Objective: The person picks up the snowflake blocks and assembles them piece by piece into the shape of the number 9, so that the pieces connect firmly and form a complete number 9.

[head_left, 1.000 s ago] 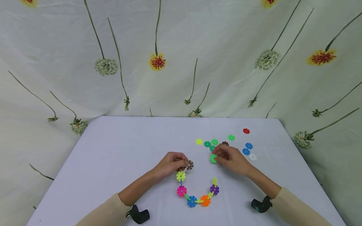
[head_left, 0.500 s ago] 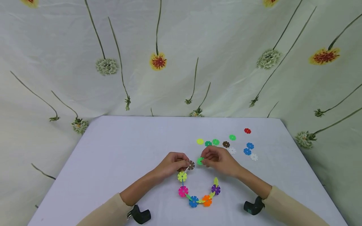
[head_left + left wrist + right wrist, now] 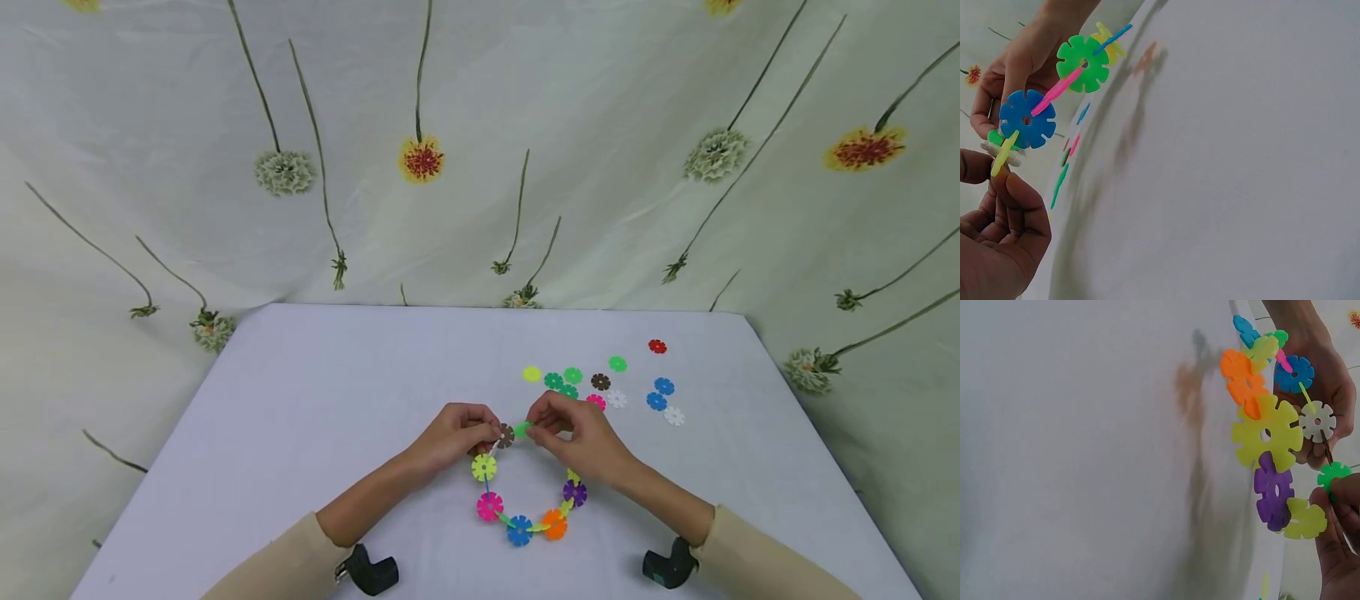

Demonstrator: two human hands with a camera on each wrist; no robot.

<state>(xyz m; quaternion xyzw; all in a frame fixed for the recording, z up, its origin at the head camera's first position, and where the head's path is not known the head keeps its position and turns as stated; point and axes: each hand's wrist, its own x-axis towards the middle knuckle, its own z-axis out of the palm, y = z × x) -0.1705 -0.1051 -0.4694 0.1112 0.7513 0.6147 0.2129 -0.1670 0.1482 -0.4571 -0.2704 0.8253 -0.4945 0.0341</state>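
A chain of colourful notched plastic discs hangs in a loop between my hands; its pink disc point(image 3: 490, 507), orange disc point(image 3: 554, 525) and purple disc point(image 3: 1274, 490) show well. My left hand point(image 3: 459, 433) pinches the chain near its end, by the white disc point(image 3: 1317, 420) and the brown disc point(image 3: 506, 436). Between thumb and fingertips my right hand point(image 3: 581, 435) pinches a green disc point(image 3: 1334, 477), which meets the edge of the brown one. How deep their slots interlock cannot be told. The chain's other end, a yellow disc point(image 3: 1305, 519), hangs below the right hand.
Loose discs lie on the white table point(image 3: 337, 375) beyond my right hand: a red disc point(image 3: 657, 347), a dark brown disc point(image 3: 601, 382), blue discs point(image 3: 656, 402), white and green ones. Black wrist cameras point(image 3: 372, 572) sit at both sleeves. A flowered cloth point(image 3: 480, 125) hangs behind.
My right hand has come left from the loose discs with the green disc, bringing it against the brown disc. The green disc has turned more edge-on. The left hand has stayed nearly still.
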